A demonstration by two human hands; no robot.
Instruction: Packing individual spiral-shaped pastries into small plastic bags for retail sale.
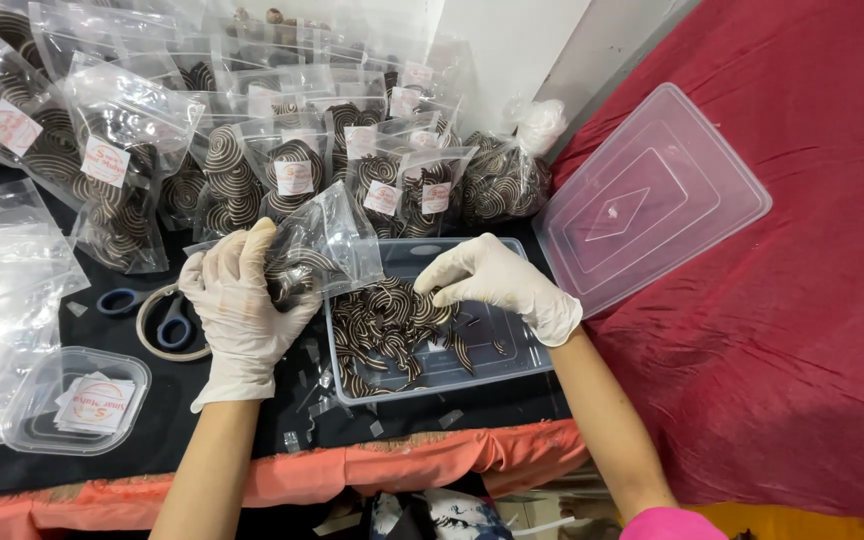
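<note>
Two gloved hands at work: the left hand (pixel 242 305) grips one clear pouch (pixel 322 250) part-filled with striped curved pieces, just left of the one clear tub (pixel 432 315) near the bench's front edge, while the right hand (pixel 497 280) pinches pieces inside it. One lid (pixel 652 195) lies on red cloth (pixel 802 300). One pair of scissors (pixel 152 310), one tape ring (pixel 152 330), and one small label tub (pixel 72 400) sit front-left; filled pouches (pixel 292 165), too many to count, crowd the back of the black-topped bench (pixel 152 430).

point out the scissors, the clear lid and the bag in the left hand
scissors (pixel 174 327): head view, on a blue handle loop.
clear lid (pixel 652 195): head view, on its flat middle panel.
bag (pixel 337 240): head view, on its clear upper part, beside the left hand (pixel 242 305).
</note>
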